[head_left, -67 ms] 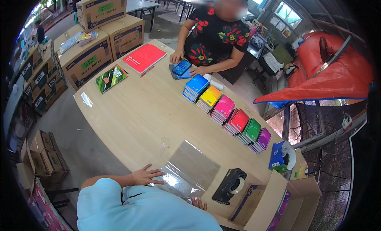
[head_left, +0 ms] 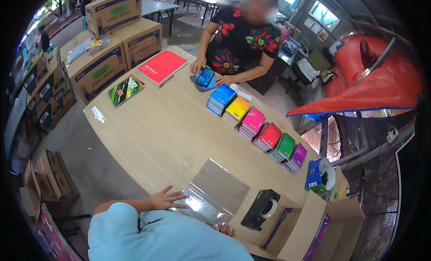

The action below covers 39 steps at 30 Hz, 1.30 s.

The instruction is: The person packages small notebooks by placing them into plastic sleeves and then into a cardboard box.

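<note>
Plastic sheet (head_left: pixel 220 184), clear and shiny, lies on the near side of the table (head_left: pixel 148 131), right up against the person's light-blue shirt (head_left: pixel 166 236). Hands well apart. Left hand (head_left: pixel 168 199) is palm down, fingers spread over the sheet's left edge; reads as pinning it so it won't slide or curl. Right hand (head_left: pixel 226 229) is at the lower edge; only fingers show past the shirt, so can't tell if it's pinching or just resting. Working close to the body probably makes the slippery film easier to control.

Tape dispenser (head_left: pixel 259 210) sits just right of the sheet, within easy reach. Beyond it, an open carton (head_left: pixel 303 229) with raised flaps hems in that side; dispenser and carton are the main obstacles to a rightward move. Six notebook stacks (head_left: pixel 252 120), sorted by cover colour, run diagonally along the far edge, well off the sheet. Blue box (head_left: pixel 316 175) at the row's near end. Across the table, a co-worker (head_left: pixel 242 50) has both hands by a phone (head_left: pixel 205 77); no conflict there.
</note>
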Each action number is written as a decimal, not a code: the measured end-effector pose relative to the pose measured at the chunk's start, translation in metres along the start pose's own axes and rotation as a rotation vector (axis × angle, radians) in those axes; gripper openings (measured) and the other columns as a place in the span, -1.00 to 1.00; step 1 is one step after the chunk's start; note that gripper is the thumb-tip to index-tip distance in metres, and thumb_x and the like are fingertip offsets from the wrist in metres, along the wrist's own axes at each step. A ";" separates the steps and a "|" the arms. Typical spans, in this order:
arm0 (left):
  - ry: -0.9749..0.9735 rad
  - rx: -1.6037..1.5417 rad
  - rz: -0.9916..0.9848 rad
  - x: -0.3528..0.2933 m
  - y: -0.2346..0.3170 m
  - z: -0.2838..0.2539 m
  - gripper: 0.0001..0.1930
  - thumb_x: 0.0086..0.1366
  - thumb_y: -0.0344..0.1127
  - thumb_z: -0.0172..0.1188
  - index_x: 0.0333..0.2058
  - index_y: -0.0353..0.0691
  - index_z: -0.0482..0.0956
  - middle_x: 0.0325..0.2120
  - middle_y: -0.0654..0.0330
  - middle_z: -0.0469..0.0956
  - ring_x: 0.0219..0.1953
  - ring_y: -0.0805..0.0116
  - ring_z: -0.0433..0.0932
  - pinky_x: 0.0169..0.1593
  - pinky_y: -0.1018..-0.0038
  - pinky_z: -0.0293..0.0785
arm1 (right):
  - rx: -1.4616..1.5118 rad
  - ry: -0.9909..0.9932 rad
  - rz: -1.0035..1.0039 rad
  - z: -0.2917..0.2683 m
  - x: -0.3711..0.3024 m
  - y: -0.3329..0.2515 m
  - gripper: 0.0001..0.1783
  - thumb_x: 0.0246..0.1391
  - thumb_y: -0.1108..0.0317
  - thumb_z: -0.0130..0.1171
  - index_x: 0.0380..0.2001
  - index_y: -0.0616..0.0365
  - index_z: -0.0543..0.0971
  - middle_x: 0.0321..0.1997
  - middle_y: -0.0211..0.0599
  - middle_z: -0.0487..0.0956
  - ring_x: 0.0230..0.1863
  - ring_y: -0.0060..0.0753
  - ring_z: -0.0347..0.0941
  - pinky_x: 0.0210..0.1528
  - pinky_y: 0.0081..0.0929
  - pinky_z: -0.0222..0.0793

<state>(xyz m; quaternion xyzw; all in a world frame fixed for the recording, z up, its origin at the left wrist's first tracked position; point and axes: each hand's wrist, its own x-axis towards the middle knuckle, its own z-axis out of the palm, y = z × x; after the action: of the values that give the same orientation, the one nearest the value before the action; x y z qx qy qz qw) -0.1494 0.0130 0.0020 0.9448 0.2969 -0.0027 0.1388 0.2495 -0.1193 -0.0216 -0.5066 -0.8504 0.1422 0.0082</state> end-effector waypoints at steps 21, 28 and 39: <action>-0.033 0.073 0.000 -0.001 0.002 0.000 -0.28 0.25 0.10 0.03 0.35 0.62 -0.05 0.43 0.29 -0.07 0.41 0.19 0.05 0.32 -0.25 -0.03 | -0.017 -0.072 0.031 -0.004 0.020 -0.003 -0.27 0.11 -0.15 -0.05 0.37 -0.63 0.10 0.52 -0.43 -0.03 0.43 0.18 0.02 0.23 0.52 -0.05; -0.035 0.067 0.001 -0.001 0.001 -0.004 -0.28 0.24 0.12 0.03 0.35 0.62 -0.04 0.42 0.30 -0.06 0.40 0.21 0.07 0.32 -0.23 -0.02 | -0.023 -0.074 0.031 -0.006 0.023 0.000 -0.27 0.10 -0.14 -0.03 0.37 -0.62 0.11 0.52 -0.44 -0.02 0.43 0.16 0.03 0.24 0.51 -0.04; -0.016 0.021 -0.013 -0.001 0.004 -0.008 -0.27 0.24 0.07 0.06 0.35 0.62 -0.03 0.42 0.30 -0.05 0.41 0.22 0.06 0.33 -0.21 -0.03 | -0.020 -0.071 0.033 -0.008 0.026 0.000 -0.28 0.10 -0.13 -0.01 0.36 -0.61 0.13 0.51 -0.44 0.00 0.43 0.14 0.04 0.24 0.49 -0.03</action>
<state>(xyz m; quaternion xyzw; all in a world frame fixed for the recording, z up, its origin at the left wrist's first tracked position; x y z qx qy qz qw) -0.1490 0.0114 0.0105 0.9442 0.3017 -0.0142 0.1312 0.2383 -0.0945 -0.0177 -0.5153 -0.8429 0.1519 -0.0295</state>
